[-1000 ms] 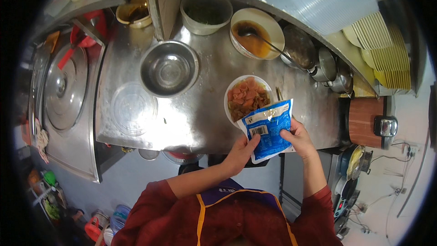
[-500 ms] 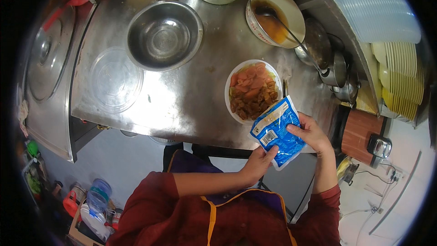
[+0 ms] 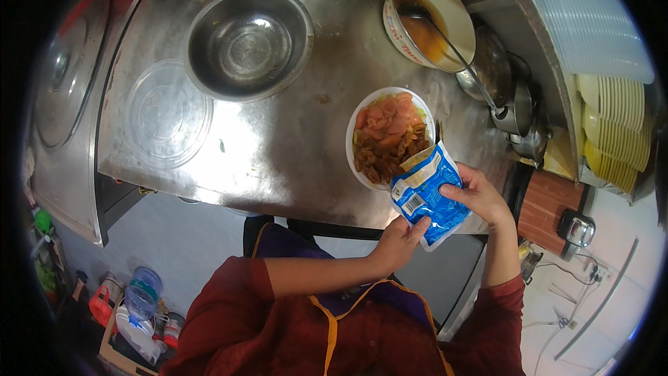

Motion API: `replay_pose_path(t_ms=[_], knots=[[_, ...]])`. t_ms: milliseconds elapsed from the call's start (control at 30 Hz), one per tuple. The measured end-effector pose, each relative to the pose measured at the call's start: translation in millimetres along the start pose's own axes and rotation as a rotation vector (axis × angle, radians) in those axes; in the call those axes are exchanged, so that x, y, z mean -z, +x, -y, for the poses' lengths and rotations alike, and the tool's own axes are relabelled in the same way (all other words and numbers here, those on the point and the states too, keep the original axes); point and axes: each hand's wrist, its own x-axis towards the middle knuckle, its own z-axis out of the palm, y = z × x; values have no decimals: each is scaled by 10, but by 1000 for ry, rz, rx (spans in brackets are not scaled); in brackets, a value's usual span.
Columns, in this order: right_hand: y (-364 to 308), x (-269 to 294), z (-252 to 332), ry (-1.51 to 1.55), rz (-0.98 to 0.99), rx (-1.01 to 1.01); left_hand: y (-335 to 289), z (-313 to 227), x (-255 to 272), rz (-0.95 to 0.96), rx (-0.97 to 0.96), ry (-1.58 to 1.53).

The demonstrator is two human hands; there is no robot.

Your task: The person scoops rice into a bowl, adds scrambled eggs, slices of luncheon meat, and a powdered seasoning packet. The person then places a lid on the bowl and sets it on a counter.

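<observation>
Between my two hands is a blue plastic food pouch (image 3: 433, 198), its pale upper end tilted over the near right rim of a round white bowl. My left hand (image 3: 402, 242) pinches the lower left edge, thumb on the front. On the right side, my right hand (image 3: 480, 196) grips the pouch with its thumb across the face. The bowl (image 3: 350, 141) holds pink sliced meat (image 3: 390, 120) toward its far side and brown cooked meat pieces (image 3: 376, 160) nearer me. Whether anything is coming out of the pouch cannot be seen.
A steel basin (image 3: 252, 45) and a clear round lid (image 3: 169, 113) sit on the steel counter (image 3: 292, 146) to the left. Farther right stands a bowl of brown liquid (image 3: 435, 28) with a ladle (image 3: 456, 56). Pans (image 3: 515, 111) and stacked yellowish containers (image 3: 612, 125) line the right side.
The view has shifted slightly. Both hands still hold the pouch, which stays tilted at the bowl's edge with hardly any movement.
</observation>
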Motion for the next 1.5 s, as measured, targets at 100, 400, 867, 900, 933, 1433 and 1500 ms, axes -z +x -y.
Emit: replay_pose_path(t_ms=[100, 400, 867, 900, 933, 1433, 1500], knots=[[22, 33, -108, 2, -32, 14, 65, 20, 13, -40, -136, 68], [-96, 61, -826, 258, -225, 109, 289, -30, 36, -26, -168, 452], [-325, -424, -610, 451, 9, 642, -539, -1375, 196, 67, -453, 1234], [-305, -455, -409, 320, -22, 582, -612, -1556, 293, 57, -497, 1243], [-220, -509, -190, 211, -48, 558, -652, -1740, 393, -5, -418, 1191], [2443, -1080, 2598, -214, -1084, 648, -2181, -1980, 2272, -1112, -864, 759], [2756, -1155, 2740, -199, -1249, 774, -2229, -1875, 2473, -1104, -923, 742]])
